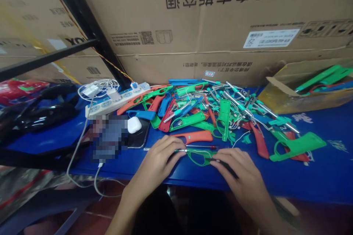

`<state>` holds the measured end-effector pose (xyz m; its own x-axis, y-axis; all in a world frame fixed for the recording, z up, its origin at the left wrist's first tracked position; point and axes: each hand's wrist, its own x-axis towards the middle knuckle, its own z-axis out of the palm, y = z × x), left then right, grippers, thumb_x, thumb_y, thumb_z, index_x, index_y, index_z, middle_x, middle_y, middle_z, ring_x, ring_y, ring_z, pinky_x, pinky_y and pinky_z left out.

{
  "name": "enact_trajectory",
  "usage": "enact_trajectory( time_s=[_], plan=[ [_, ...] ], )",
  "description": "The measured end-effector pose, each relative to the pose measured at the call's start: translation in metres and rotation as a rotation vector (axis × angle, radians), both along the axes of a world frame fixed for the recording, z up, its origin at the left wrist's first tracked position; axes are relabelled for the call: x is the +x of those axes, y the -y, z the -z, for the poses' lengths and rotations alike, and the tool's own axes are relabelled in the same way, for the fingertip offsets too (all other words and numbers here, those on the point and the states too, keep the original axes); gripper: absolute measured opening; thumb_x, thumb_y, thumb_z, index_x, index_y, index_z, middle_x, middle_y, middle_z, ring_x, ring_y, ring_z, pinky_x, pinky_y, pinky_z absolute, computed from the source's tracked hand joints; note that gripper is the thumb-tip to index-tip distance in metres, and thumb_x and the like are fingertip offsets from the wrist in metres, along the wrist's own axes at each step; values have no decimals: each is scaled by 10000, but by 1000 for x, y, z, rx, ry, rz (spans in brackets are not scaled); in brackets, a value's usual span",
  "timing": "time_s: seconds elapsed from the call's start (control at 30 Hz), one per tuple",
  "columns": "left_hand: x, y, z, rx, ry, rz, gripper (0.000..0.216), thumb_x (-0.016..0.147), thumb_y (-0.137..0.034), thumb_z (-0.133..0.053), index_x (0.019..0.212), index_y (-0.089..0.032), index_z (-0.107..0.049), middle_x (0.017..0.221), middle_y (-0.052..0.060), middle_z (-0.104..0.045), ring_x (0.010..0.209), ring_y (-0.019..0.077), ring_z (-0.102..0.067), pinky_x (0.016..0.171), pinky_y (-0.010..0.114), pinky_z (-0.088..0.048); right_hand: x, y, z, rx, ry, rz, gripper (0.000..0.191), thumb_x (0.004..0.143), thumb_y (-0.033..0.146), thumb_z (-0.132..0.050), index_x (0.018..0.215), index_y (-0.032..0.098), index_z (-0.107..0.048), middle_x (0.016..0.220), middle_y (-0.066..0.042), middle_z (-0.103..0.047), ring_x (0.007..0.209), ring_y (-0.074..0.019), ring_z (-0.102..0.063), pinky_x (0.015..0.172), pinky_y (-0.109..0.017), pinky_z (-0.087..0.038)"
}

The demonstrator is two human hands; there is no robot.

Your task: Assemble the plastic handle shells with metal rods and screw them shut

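Note:
Near the table's front edge, a green lighter casing (pixel 202 157) with a ring-shaped trigger guard lies level between my two hands. My left hand (pixel 162 158) is closed, thumb and fingers pinching the casing's left end, where a thin metal rod shows. At the other end, my right hand (pixel 240 170) is closed too, its fingertips on the casing by the guard. A slim dark tool (pixel 228 169) is tucked in the right hand; its kind is unclear. Just beyond lie an orange lighter casing (pixel 195 137) and a thin screwdriver-like rod with a red end (pixel 211 147).
Behind my hands spreads a pile of coloured casings and metal lighter tubes (pixel 238 103). An open carton (pixel 275 99) with green casings stands right. At left are a power strip (pixel 121 99), a white earphone case (pixel 134 125) and a cabled phone. Large cardboard boxes (pixel 220 49) wall the back.

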<state>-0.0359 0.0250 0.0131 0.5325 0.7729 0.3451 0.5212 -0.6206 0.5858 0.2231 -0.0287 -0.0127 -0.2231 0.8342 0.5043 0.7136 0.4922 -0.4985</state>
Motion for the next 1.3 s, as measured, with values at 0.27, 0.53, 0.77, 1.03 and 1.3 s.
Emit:
enact_trajectory(
  time_s=[0.27, 0.53, 0.77, 1.03, 1.3],
  plan=[
    [0, 4, -1, 18, 14, 10, 114, 1032, -214, -574, 1120, -216, -647, 1112, 55, -697, 1049, 202, -633, 924, 372, -506, -2, 2, -7, 29, -30, -39, 89, 1053, 261, -581, 1056, 245, -669, 1012, -6, -721, 950, -180, -662, 844, -333, -430],
    [3, 8, -2, 132, 27, -8, 152, 1020, -141, -574, 1159, -197, -601, 1106, 70, -694, 1032, 206, -621, 923, 370, -505, -2, 2, -13, 19, -52, -110, 52, 1022, 237, -623, 1060, 246, -657, 1002, -4, -752, 961, -197, -687, 888, -370, -476],
    [8, 6, -1, 82, -112, -23, 91, 1035, -179, -547, 1102, -195, -607, 1114, 78, -673, 1052, 237, -606, 918, 388, -504, -2, 3, -10, -29, -13, -117, 53, 1030, 250, -624, 1080, 262, -613, 1045, 14, -735, 1008, -181, -663, 903, -355, -452],
    [3, 5, 0, 16, -74, -12, 95, 1045, -228, -545, 1106, -212, -615, 1135, 71, -681, 1059, 228, -607, 927, 400, -493, -1, 2, -6, -79, -40, -102, 65, 1050, 275, -587, 1096, 257, -629, 1057, -6, -726, 1016, -187, -669, 901, -358, -486],
    [2, 9, -3, -46, -2, 6, 168, 1053, -216, -521, 1171, -229, -640, 1164, 68, -690, 1113, 216, -619, 969, 389, -501, -1, 2, -8, -95, -67, -75, 138, 1046, 308, -569, 1032, 235, -685, 1015, -43, -741, 962, -209, -699, 868, -371, -546]
  ],
)
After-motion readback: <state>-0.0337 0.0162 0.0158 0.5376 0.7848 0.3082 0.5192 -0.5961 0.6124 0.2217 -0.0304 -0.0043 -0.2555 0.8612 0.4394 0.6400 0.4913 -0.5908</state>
